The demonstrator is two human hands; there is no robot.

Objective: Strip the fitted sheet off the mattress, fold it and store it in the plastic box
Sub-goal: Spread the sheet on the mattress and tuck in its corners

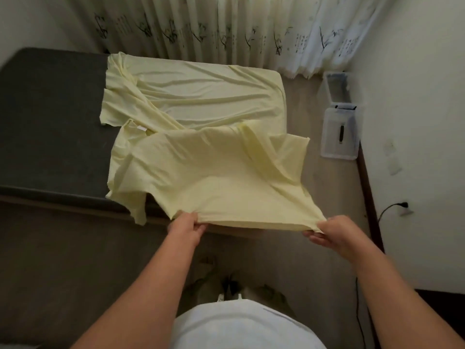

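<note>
A: A dark grey mattress fills the left of the room, flat, matte and bare across its left half. A pale floor runs along its right side to a white wall.

B: Behind the far edge hangs a pleated white curtain, printed with dark inky branches. In the corner below it, against the wall, sits the clear plastic box, open on top and well apart from the bed.

A: Just in front of it lies another clear plastic piece with a dark handle. Lid or second box, hard to tell.

B: Low on the right wall, a black cable plugs into a socket.

A: Now the sheet: pale yellow, thin and soft, creased in long diagonal folds. Its far part lies over the mattress's right half and wraps the far right corner. The near part is lifted off the near edge.

B: The person's left hand pinches the near hem, fingers curled round bunched cloth. The right hand grips the same hem further right, thumb on top, fingers curled beneath.

A: The hem is pulled taut between them, and the cloth dips in a shallow hollow behind. A loose flap droops over the mattress's near side.
</note>
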